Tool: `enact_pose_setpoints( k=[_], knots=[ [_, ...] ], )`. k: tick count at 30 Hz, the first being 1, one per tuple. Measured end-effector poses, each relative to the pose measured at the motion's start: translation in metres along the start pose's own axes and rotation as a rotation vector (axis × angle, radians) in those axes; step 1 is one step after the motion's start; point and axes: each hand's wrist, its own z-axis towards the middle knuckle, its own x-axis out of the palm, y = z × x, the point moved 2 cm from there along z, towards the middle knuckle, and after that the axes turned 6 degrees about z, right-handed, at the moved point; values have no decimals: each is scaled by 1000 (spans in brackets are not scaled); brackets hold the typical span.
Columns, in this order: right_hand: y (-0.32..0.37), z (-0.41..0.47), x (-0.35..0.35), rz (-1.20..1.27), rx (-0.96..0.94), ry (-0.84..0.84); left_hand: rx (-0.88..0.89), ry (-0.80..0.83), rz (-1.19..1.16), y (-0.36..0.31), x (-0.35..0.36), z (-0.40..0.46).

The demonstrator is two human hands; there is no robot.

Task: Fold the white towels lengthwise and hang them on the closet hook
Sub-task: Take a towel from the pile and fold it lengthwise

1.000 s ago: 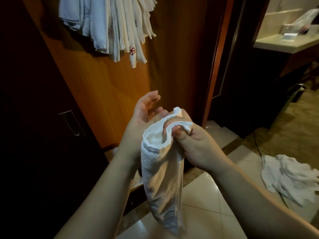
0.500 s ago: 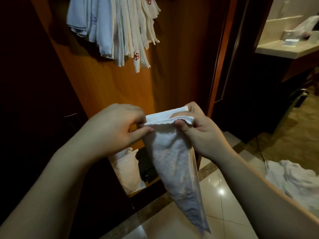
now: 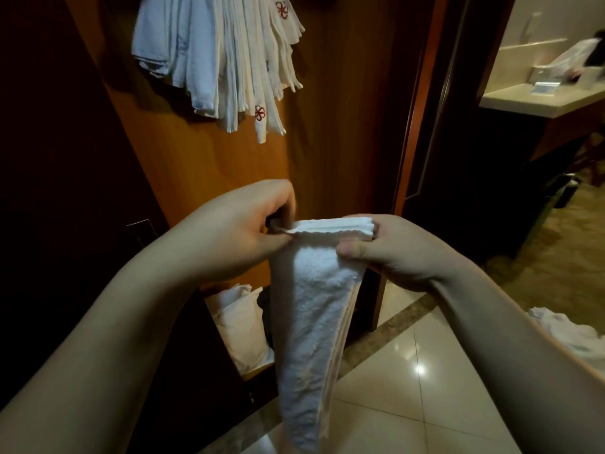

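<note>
Both hands now pinch the folded towel's point(image 3: 311, 322) top edge, left hand point(image 3: 235, 234) newly closed at nine o'clock; right hand point(image 3: 389, 253) grips at three; fold squared, ready for hanging.

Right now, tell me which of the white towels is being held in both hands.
The folded towel pinched by the left hand and right hand; the other towels hang above.

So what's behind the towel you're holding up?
Behind the folded towel, held by the left hand and right hand, is the wooden closet wall and a white bundle low down. Whatever sits directly behind the cloth is covered.
</note>
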Motion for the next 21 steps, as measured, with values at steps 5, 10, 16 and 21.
enact_pose_setpoints(
  k=[5, 10, 16, 21],
  knots=[
    [25, 1, 7, -157, -59, -100, 7, -117, -675, 14, 3, -2],
    [51, 13, 24, -283, -176, -212, -256, -43, -1143, 47, 45, -6],
    [45, 38, 9, 135, -166, -203, -223, 102, -1345, 45, 73, 1],
    [-19, 47, -9, 695, 236, -178, -263, 140, -1602, 28, 57, 31]
  ],
)
